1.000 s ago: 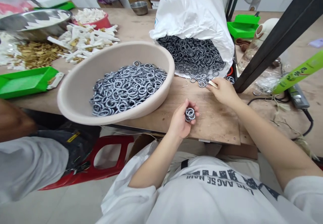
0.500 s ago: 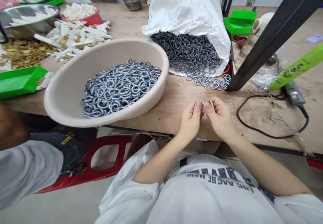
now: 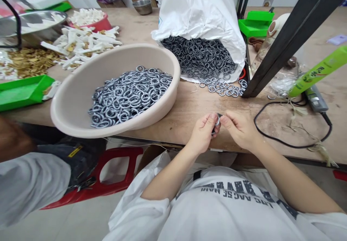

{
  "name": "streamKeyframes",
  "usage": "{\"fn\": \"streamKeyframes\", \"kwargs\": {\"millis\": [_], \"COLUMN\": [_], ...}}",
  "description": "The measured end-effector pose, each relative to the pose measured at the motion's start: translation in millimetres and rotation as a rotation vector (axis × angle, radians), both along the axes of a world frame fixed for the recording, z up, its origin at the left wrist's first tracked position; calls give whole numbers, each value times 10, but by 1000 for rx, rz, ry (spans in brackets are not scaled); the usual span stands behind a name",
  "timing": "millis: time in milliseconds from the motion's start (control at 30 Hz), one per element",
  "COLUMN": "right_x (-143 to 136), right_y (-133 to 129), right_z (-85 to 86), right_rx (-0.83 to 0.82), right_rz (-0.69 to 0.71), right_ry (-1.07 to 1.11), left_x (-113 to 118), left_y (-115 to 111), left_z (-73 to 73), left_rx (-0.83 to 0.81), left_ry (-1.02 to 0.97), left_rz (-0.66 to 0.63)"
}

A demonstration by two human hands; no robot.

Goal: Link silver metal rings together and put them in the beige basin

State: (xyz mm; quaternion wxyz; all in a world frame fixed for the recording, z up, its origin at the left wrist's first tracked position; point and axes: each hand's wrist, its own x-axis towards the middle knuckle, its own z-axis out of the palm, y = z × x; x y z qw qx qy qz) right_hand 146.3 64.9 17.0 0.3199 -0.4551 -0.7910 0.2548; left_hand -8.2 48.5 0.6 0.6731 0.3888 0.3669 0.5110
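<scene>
My left hand point(image 3: 202, 132) is closed, thumb and fingers pinching a grey ring point(image 3: 218, 120) above the table's front edge. Right beside it, my right hand point(image 3: 240, 129) is also closed, its thumb and fingertips against the ring. A small dark piece shows at those fingertips, but its kind is hidden. To the left stands a large beige basin point(image 3: 73, 100) with a heap of grey rings point(image 3: 131, 96) inside. Beyond my hands a white sack point(image 3: 202, 13) lies with its mouth toward me, and dark grey rings point(image 3: 202, 54) spill from it onto the table.
A black metal post point(image 3: 282, 42) rises at the right, near a cable point(image 3: 260, 132) and a green packet point(image 3: 320, 71). White strips point(image 3: 81, 45), a green tray point(image 3: 24, 92) and a metal bowl point(image 3: 142, 7) lie farther back or left. Another person's sleeve point(image 3: 32, 183) is at the left.
The thin pale sliver seen in my right hand is out of sight. My hands have turned slightly, so more of the ring shows. The view has shifted a little.
</scene>
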Motion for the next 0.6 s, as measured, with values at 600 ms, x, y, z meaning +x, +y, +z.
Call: {"fn": "streamKeyframes", "kwargs": {"millis": [600], "right_x": [-172], "right_y": [1274], "right_z": [-223], "right_rx": [124], "right_rz": [-339], "right_ry": [-685], "left_x": [-400], "left_y": [152], "left_z": [28], "left_rx": [-304], "left_ry": [-385], "left_rz": [80]}}
